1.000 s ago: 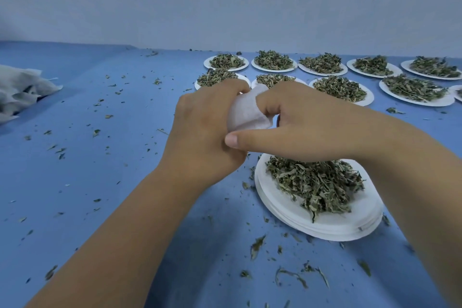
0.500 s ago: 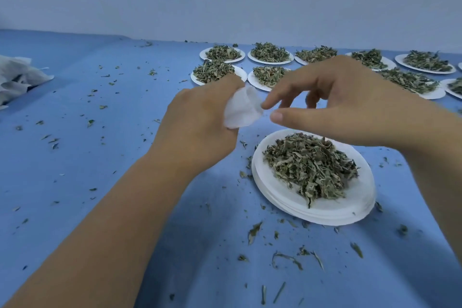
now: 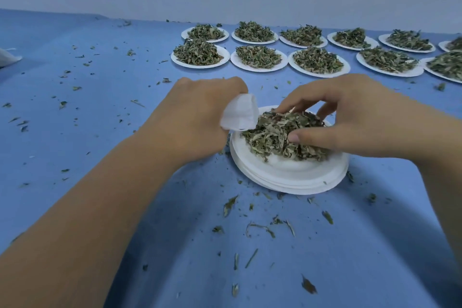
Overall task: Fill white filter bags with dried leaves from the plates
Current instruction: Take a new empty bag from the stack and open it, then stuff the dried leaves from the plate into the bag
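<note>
The left hand [image 3: 200, 120] grips a white filter bag [image 3: 240, 115] at the nine o'clock edge of the near plate stack [image 3: 287, 175]. The right hand [image 3: 355, 120] curls fingers and thumb round a clump of the dried leaves [image 3: 275, 137] heaped there. More heaped plates [image 3: 257, 60] lie toward twelve and one o'clock on the blue table [image 3: 100, 132].

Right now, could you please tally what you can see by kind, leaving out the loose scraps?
Far plates of leaves: 11
Near plate stack with leaves: 1
Filter bag, held: 1
Whitish bundle at the left edge, cut off: 1
Hands, left and right: 2
Total: 16
</note>
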